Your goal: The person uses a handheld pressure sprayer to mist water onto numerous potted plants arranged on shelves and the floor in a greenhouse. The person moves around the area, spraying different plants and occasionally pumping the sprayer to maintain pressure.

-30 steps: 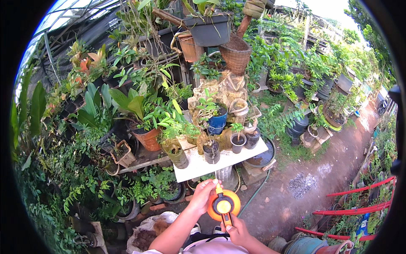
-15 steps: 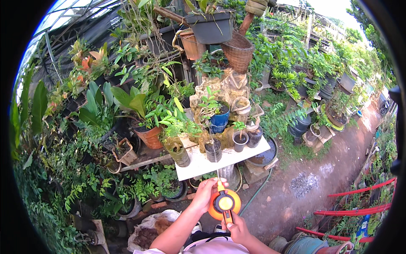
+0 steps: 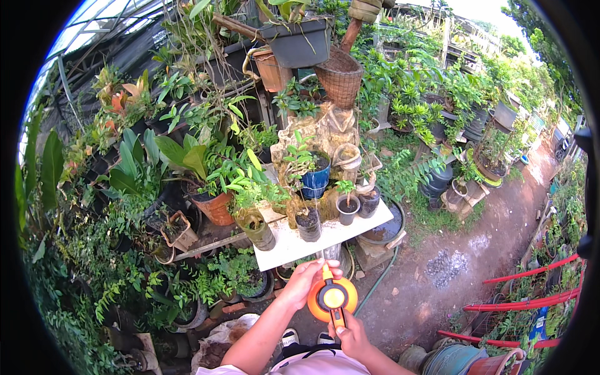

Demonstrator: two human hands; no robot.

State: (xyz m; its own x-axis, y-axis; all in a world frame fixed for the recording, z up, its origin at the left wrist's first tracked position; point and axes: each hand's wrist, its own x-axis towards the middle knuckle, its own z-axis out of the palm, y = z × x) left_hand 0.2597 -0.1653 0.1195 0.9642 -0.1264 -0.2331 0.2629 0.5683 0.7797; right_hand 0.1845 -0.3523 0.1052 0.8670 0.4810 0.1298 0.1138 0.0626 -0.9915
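Note:
Before me is an orange pump sprayer with a black top and a yellow nozzle, seen from above. My right hand is closed round its black-and-orange handle. The fingers of my left hand are closed at the yellow nozzle, which points away from me. A thin pale streak of water runs from the nozzle over the white board. In line with it stands a small dark pot of soil. Beside that are a cut clear bottle pot, a seedling pot and, behind, a blue pot.
Hanging planters, among them a grey box and a woven basket pot, are above the board. A water-filled basin and a green hose lie to the right. Red rails edge the dirt path. Dense potted plants fill the left.
The view has shifted slightly, so the board and pots appear a little further left. My hands keep the same hold on the sprayer. The water streak looks fainter over the board.

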